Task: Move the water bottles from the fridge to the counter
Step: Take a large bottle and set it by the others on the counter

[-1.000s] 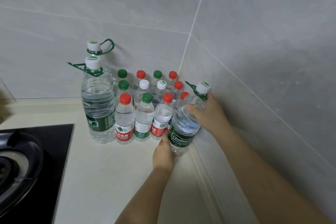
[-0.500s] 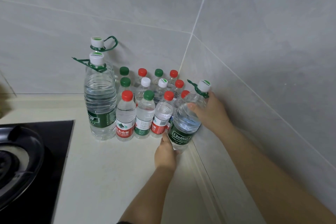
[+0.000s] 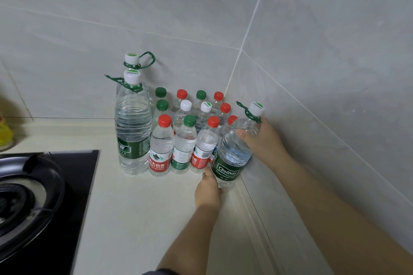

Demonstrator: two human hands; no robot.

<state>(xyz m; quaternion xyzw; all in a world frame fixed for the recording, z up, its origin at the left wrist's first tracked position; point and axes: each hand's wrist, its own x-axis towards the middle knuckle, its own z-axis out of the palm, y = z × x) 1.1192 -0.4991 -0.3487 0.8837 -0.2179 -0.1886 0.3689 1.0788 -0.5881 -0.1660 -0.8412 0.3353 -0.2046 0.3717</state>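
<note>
- Fingers (image 3: 243, 134) of the right hand (image 3: 264, 140) curl round the shoulder of the large bottle (image 3: 233, 154); the left hand (image 3: 207, 192) grips its base.
- The bottle is clear and tilted, with a white cap, green carry loop and green label.
- It is in the bench (image 3: 145, 219) corner, just beside the small bottles (image 3: 185, 140), near the side wall (image 3: 312, 96).

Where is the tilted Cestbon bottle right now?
Head view, right of centre: the tilted bottle leans beside the nearest red-capped small bottle near the right wall, held by the right hand and left hand.

Small bottles (image 3: 162, 147) right of tall bottles (image 3: 133, 123) — seemingly touching; hob (image 3: 44, 196) left.
</note>
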